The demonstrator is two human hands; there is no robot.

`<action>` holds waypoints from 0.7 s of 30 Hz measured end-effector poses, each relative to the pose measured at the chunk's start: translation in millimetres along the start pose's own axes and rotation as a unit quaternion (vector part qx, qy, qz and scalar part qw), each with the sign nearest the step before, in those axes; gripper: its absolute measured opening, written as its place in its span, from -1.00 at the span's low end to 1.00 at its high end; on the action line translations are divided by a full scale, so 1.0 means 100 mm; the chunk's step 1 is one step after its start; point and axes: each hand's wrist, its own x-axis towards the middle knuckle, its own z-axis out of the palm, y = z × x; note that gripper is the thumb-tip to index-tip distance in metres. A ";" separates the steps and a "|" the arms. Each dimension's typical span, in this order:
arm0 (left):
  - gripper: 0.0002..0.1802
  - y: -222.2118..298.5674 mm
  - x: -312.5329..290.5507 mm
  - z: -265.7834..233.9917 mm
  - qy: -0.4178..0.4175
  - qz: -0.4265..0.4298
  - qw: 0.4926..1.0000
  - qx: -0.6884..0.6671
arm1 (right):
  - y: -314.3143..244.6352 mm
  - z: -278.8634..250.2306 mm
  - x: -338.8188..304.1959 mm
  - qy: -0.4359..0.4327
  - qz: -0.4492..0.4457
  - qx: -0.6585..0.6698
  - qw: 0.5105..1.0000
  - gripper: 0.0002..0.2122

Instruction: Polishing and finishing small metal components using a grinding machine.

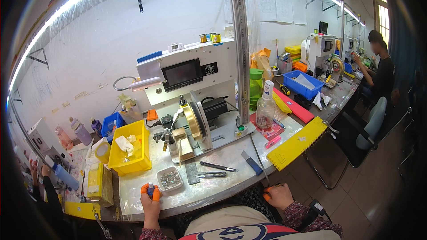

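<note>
My left hand (150, 204), with orange covers on its fingertips, is closed round a small dark blue bottle (151, 190) with a white cap at the table's front edge. Just beyond it stands a square white dish (171, 189) of small metal pieces. My right hand (280, 196), also with orange fingertip covers, is curled by the front edge, beside my lap. Its fingers are closed; whatever they may hold is hidden. Between the hands and the machine lie a black craft knife (218, 166), thread snips (211, 174), a flat grey metal strip (192, 171) and a blue-handled blade (252, 163).
A white machine (149, 73) with a brass wheel (194, 121) stands mid-table. Left of it sits a yellow bin (143, 162); rightward are a clear bottle (265, 111) and a yellow tooth-edged tray (300, 144). Co-workers sit at both sides; a chair (378, 126) stands right.
</note>
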 end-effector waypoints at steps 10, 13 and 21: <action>-0.73 -0.04 0.01 -0.04 -0.027 -0.009 1.000 0.011 | 0.02 0.02 0.00 -0.016 0.005 -0.003 1.000 -0.79; -0.75 -0.04 0.01 -0.02 -0.020 -0.006 1.000 -0.001 | 0.00 0.00 0.01 -0.020 0.009 -0.002 1.000 -0.79; -0.73 -0.07 0.02 -0.04 -0.021 -0.008 1.000 0.011 | 0.02 0.02 0.01 -0.013 0.003 0.001 1.000 -0.79</action>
